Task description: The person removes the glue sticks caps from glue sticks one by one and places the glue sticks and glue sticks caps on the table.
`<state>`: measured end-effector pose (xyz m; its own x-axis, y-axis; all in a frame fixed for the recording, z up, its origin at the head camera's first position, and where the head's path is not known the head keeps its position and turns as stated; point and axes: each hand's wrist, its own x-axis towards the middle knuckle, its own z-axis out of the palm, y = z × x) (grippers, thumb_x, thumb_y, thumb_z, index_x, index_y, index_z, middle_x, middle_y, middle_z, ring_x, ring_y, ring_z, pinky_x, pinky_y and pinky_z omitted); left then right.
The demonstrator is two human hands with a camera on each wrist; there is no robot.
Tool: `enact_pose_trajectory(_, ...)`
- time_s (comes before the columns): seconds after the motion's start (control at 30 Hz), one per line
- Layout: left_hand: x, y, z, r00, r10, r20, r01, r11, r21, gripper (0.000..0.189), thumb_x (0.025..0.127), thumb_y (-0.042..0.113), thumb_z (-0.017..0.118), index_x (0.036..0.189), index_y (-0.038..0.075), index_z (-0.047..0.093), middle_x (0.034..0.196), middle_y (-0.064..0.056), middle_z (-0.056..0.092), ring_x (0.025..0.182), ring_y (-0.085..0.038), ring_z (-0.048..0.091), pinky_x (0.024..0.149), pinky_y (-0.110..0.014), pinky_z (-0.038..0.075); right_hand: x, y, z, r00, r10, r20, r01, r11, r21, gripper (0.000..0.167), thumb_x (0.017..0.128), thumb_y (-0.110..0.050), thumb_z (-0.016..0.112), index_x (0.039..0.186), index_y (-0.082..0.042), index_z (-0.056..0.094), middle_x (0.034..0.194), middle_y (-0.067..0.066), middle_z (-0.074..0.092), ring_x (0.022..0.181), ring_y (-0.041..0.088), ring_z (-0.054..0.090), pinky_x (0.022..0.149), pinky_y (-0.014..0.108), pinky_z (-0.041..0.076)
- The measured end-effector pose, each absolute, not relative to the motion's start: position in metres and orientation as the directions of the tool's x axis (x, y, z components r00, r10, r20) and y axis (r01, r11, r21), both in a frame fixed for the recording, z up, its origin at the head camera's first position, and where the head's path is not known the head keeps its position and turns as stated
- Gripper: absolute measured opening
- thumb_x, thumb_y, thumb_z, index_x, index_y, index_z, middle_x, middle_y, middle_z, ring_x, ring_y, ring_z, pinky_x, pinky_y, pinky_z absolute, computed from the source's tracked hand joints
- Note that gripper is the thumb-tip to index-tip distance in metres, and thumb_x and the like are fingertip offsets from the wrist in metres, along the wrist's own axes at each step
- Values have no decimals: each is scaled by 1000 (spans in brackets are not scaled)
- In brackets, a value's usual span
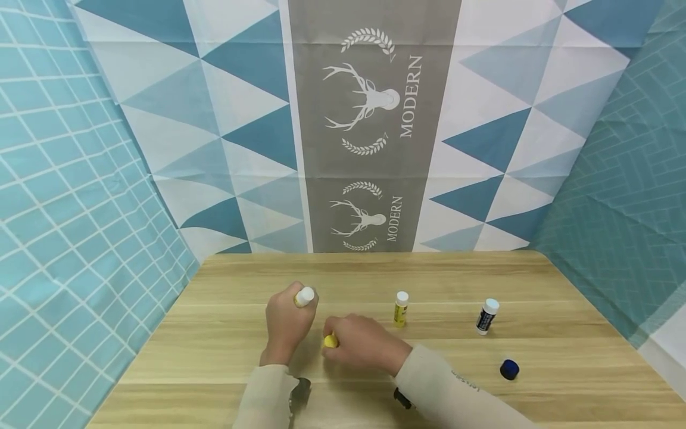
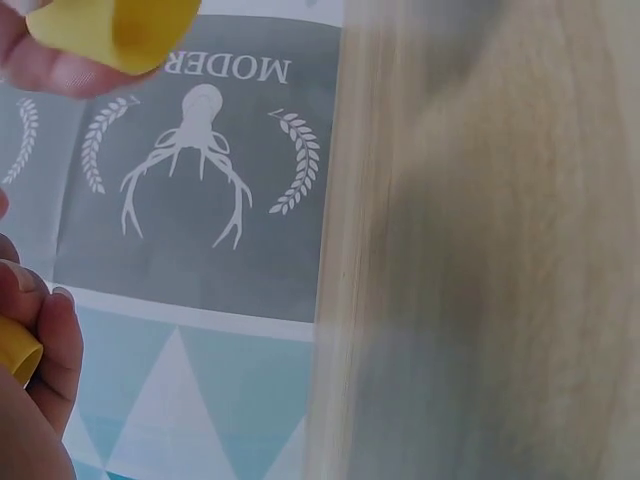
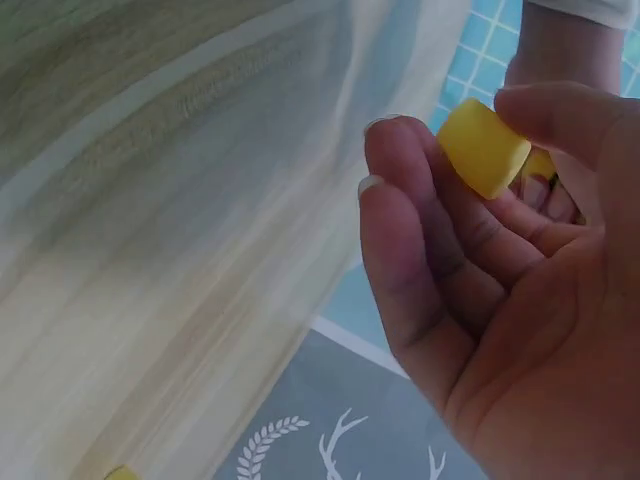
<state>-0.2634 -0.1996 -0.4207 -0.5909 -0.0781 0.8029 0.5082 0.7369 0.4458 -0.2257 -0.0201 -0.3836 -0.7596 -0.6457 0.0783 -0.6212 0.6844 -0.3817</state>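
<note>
My left hand point(image 1: 289, 316) grips a yellow tube that looks like a glue stick point(image 1: 305, 296), its white end poking up out of the fist. In the left wrist view the tube's yellow end point(image 2: 18, 350) shows between the curled fingers. Just to the right, my right hand point(image 1: 361, 342) pinches a yellow cap point(image 3: 484, 148) between thumb and fingers. The cap is apart from the tube. Beyond the right hand stands another yellow glue stick point(image 1: 401, 309) with a white top.
On the right of the wooden table point(image 1: 241, 274) stands a dark-labelled tube point(image 1: 487, 316) with white ends. A dark blue cap point(image 1: 510, 369) lies nearer. Patterned cloth point(image 1: 370, 214) hangs behind the table, and tiled-print sheets point(image 1: 69, 196) flank it.
</note>
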Motion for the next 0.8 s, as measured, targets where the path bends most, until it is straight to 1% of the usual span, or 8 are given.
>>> enact_pose_trajectory(0.1, -263, -200, -421, -602, -82, 795, 500, 737, 455, 34, 80, 12, 70, 60, 17, 43, 51, 11, 34, 44, -6, 29, 40, -26, 25, -224, -24, -385, -756, -648, 89, -634, 692, -344, 17, 86, -31, 71, 95, -17, 68, 71, -14, 55, 61, 4, 50, 54, 25, 42)
enact_pose_trajectory(0.23, -263, -201, -421, -626, -84, 775, 494, 726, 478, 35, 82, 12, 70, 60, 18, 42, 51, 12, 33, 43, -6, 28, 40, -26, 24, -224, -28, -389, -744, -662, 91, -657, 699, -281, 18, 85, -32, 73, 96, -19, 71, 73, -14, 56, 63, 5, 50, 58, 27, 43)
enact_pose_trajectory(0.3, -262, -201, -420, -643, -80, 762, 491, 720, 490, 36, 82, 12, 70, 60, 18, 42, 51, 12, 33, 43, -5, 27, 40, -26, 24, -225, -29, -391, -743, -665, 82, -659, 703, -267, 19, 84, -34, 74, 97, -19, 72, 71, -14, 54, 63, 6, 50, 59, 28, 44)
enact_pose_trajectory(0.43, -262, -200, -420, -675, -73, 735, 480, 712, 512, 37, 83, 13, 69, 60, 19, 41, 51, 12, 33, 44, -5, 27, 40, -26, 24, -228, -29, -395, -745, -665, 61, -654, 708, -267, 18, 84, -33, 75, 96, -20, 72, 71, -14, 53, 64, 7, 50, 61, 29, 44)
enact_pose_trajectory(0.63, -262, -199, -418, -686, -73, 724, 470, 715, 518, 37, 83, 14, 69, 60, 19, 40, 51, 12, 32, 45, -5, 27, 41, -27, 23, -229, -27, -397, -744, -667, 34, -648, 708, -280, 19, 82, -32, 75, 97, -21, 73, 79, -14, 59, 69, 6, 53, 65, 29, 47)
enact_pose_trajectory(0.8, -262, -199, -420, -712, -71, 698, 465, 697, 546, 37, 83, 12, 68, 60, 19, 39, 51, 12, 31, 45, -5, 26, 40, -27, 23, -226, -29, -399, -734, -679, 7, -653, 704, -280, 16, 81, -34, 77, 91, -23, 73, 78, -15, 61, 68, 4, 54, 63, 28, 48)
